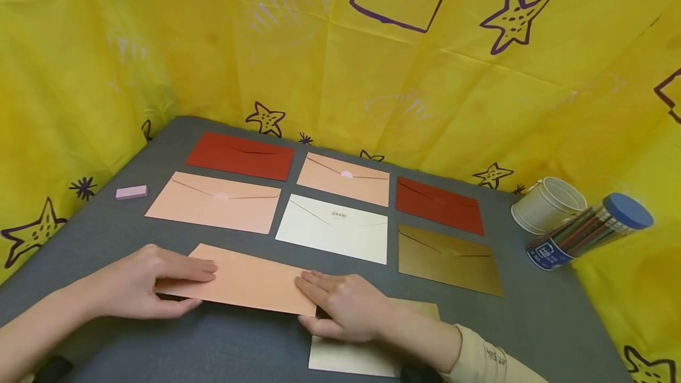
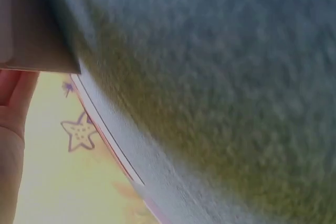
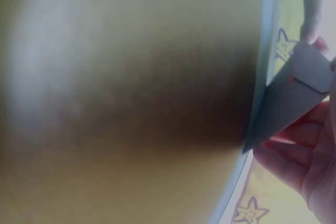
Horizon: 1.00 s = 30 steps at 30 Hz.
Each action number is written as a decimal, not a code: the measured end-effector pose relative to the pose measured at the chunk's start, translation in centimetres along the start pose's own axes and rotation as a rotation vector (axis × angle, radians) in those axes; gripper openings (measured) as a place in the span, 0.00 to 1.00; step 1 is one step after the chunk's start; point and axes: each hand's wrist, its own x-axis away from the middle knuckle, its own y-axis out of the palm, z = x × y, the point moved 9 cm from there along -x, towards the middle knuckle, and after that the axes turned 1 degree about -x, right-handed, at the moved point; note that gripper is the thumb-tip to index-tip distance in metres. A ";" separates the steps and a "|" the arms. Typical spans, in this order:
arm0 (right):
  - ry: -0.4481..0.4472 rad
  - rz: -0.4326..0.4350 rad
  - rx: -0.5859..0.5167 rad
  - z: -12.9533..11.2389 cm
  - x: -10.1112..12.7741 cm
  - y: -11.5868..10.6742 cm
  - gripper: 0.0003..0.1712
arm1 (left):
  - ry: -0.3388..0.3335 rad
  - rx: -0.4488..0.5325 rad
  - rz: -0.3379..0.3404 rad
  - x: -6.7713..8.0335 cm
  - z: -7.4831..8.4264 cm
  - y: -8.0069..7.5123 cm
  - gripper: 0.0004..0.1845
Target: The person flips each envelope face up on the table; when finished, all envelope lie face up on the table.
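A plain peach envelope (image 1: 255,279) is held slightly tilted near the front of the grey table, flap side down. At its left end my left hand (image 1: 143,282) pinches it, fingers on top and thumb under the near edge. My right hand (image 1: 346,306) grips the right end in the same way. In the right wrist view, the shaded underside of the envelope (image 3: 294,93) shows a flap edge. The left wrist view catches only one corner of the envelope (image 2: 42,45). Beneath my right forearm lies a pale gold envelope (image 1: 362,356), partly covered.
Behind my hands, envelopes lie in two rows: red (image 1: 239,155), peach (image 1: 367,187) and red (image 1: 438,205) at the back; peach (image 1: 213,208), white (image 1: 335,238) and gold (image 1: 447,265) in front. A pink eraser (image 1: 131,192), white tin (image 1: 542,208) and pencil tub (image 1: 550,254) flank them.
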 end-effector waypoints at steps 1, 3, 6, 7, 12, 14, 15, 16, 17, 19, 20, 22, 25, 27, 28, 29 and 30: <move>0.001 0.016 -0.026 0.1 0.0 -0.2 0.33 | -0.015 0.023 0.012 0.0 -0.1 -0.4 0.24; -0.013 0.063 -0.075 0.3 -0.1 -0.8 0.29 | -0.030 0.078 0.047 -0.1 -0.2 -1.1 0.25; -0.042 0.126 -0.150 0.4 -0.3 -1.3 0.23 | -0.031 0.148 0.097 -0.1 -0.5 -2.0 0.26; -0.048 0.141 -0.173 0.5 -0.3 -1.5 0.21 | -0.029 0.169 0.116 0.0 -0.6 -2.2 0.27; -0.023 0.186 -0.270 1.5 -0.8 -1.8 0.16 | -0.170 0.160 0.172 0.8 -2.1 -3.1 0.25; 0.003 0.202 -0.308 2.0 -1.0 -1.9 0.13 | -0.291 0.121 0.184 1.3 -2.9 -3.4 0.23; 0.021 0.211 -0.339 2.3 -1.2 -2.0 0.11 | -0.354 0.111 0.187 1.6 -3.4 -3.6 0.21; 0.038 0.218 -0.368 2.6 -1.4 -2.0 0.10 | -0.419 0.109 0.189 2.0 -3.9 -3.7 0.19; 0.054 0.225 -0.403 2.9 -1.6 -2.0 0.08 | -0.486 0.109 0.189 2.4 -4.3 -3.8 0.17; 0.096 0.239 -0.485 3.5 -2.0 -2.0 0.07 | -0.595 0.131 0.198 3.1 -5.1 -3.9 0.13; 0.117 0.247 -0.524 3.8 -2.2 -2.0 0.06 | -0.646 0.140 0.202 3.5 -5.5 -4.0 0.11; 0.163 0.266 -0.588 4.4 -2.6 -2.0 0.05 | -0.748 0.134 0.201 4.4 -6.4 -4.0 0.06; 0.231 0.279 -0.656 5.1 -3.3 -1.8 0.04 | -0.860 0.108 0.192 5.4 -7.5 -4.2 0.03; 0.268 0.269 -0.694 5.5 -3.8 -1.4 0.04 | -0.905 0.099 0.186 6.0 -8.0 -4.4 0.06; 0.287 0.258 -0.719 5.6 -4.0 -1.1 0.03 | -0.922 0.098 0.184 6.2 -8.2 -4.5 0.07; 0.306 0.243 -0.744 5.7 -4.3 -0.8 0.03 | -0.939 0.091 0.182 6.5 -8.4 -4.6 0.08; 0.325 0.226 -0.771 5.9 -4.6 -0.5 0.03 | -0.961 0.084 0.173 6.7 -8.7 -4.7 0.09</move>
